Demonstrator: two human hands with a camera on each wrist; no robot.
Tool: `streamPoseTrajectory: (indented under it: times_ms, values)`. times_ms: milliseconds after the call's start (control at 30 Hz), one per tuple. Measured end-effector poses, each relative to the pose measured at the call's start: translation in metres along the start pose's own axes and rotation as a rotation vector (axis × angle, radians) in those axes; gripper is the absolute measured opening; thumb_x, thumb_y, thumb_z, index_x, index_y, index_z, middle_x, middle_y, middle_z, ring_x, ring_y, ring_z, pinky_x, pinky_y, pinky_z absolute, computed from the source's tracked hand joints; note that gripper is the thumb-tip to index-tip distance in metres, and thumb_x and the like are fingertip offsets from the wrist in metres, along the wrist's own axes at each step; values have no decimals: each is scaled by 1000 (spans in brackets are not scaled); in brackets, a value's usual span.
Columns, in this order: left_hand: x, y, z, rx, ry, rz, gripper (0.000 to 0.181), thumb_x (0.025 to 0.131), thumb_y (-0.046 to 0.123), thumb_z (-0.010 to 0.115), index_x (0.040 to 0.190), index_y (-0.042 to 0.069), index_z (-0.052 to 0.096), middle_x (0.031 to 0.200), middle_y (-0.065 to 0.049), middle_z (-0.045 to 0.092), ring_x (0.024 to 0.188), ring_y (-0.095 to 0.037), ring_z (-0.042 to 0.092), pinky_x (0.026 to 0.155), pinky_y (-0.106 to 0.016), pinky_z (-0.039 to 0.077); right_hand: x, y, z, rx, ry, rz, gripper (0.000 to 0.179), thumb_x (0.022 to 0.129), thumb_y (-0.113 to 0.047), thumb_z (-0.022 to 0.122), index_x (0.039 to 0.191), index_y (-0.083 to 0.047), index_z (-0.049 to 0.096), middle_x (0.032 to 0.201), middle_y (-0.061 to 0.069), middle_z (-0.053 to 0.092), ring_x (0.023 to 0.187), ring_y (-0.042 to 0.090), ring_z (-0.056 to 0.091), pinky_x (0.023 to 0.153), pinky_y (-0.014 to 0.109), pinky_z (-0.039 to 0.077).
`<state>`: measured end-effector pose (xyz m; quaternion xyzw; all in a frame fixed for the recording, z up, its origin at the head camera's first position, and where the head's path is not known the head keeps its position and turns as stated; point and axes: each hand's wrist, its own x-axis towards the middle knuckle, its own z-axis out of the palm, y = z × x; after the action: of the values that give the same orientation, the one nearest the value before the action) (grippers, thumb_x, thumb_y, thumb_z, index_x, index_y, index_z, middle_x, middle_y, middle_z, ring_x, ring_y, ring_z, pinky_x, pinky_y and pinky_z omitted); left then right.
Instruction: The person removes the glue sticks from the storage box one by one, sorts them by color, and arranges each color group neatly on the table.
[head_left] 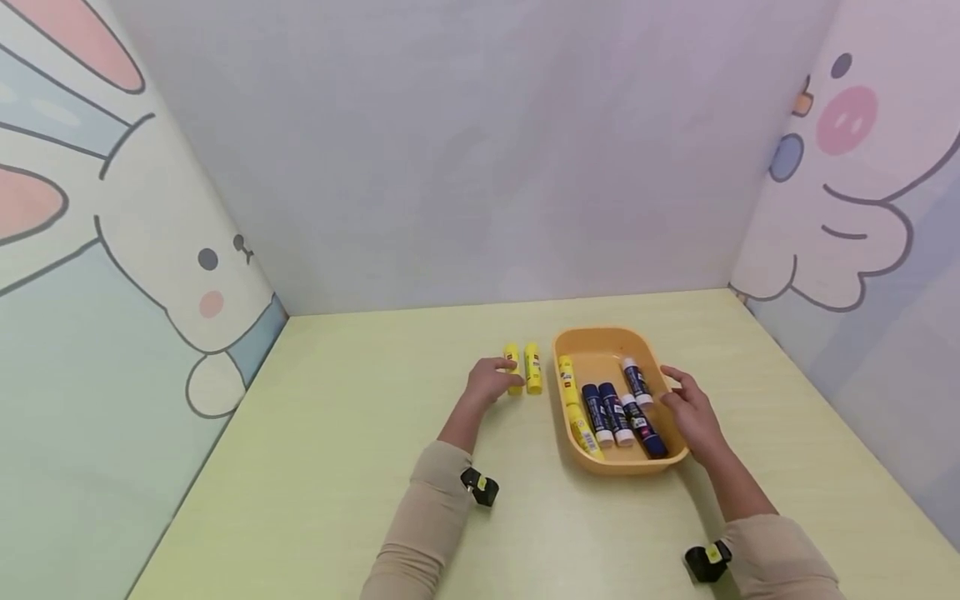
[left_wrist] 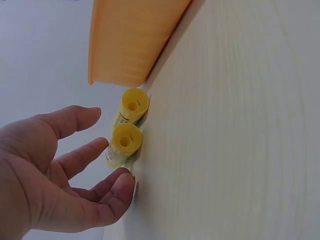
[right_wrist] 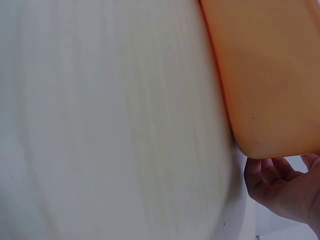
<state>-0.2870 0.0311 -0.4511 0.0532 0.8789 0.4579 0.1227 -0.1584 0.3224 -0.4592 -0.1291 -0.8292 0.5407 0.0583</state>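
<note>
My left hand [head_left: 491, 381] is at the nearer of two yellow glue sticks, its fingers spread loosely around that glue stick [head_left: 513, 354]. From the left wrist view, a fingertip of the hand [left_wrist: 65, 175] overlaps the side of this stick [left_wrist: 125, 140], and the grasp is not closed. Just right of it lies the second yellow glue stick [head_left: 533, 368]. My right hand [head_left: 692, 415] grips the right side of an orange plastic tray [head_left: 592, 337], with fingers against the outer wall [right_wrist: 280, 115]. Inside the tray are two yellow glue sticks [head_left: 567, 380] along the left wall and several dark blue ones [head_left: 615, 414].
The pale wooden-look table [head_left: 315, 467] carries the tray right of centre. A plain back wall [head_left: 450, 167] rises behind it, and side panels with a cartoon rabbit [head_left: 165, 242] and a pig [head_left: 862, 192] stand left and right.
</note>
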Motion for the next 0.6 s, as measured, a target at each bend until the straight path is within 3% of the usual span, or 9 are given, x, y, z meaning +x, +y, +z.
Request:
streamPoseTrajectory:
  times_ms: [200,367,600]
  values:
    - [-1,-5,-7,-53,4,-25,42,75,20,74,114,7,66,128,-9,53,99,-27,55,65,-35,50,-2,-2,1,-2,7,2,49,99,-12,32,146,-4,21,137,30,30,114,43,36,90,53,35]
    - [1,-9,-10,-71,4,-58,44,75,21,75,115,7,65,128,-10,52,98,-26,54,68,-36,50,-3,-3,1,2,6,5,49,99,-11,33,146,-4,21,136,30,31,113,42,37,88,50,36]
    - [1,-10,-12,-84,-2,-49,45,77,22,75,117,7,63,127,-11,53,95,-25,53,68,-35,49,-2,-3,1,11,12,8,49,99,-10,34,146,-5,22,134,30,33,111,41,38,85,47,36]
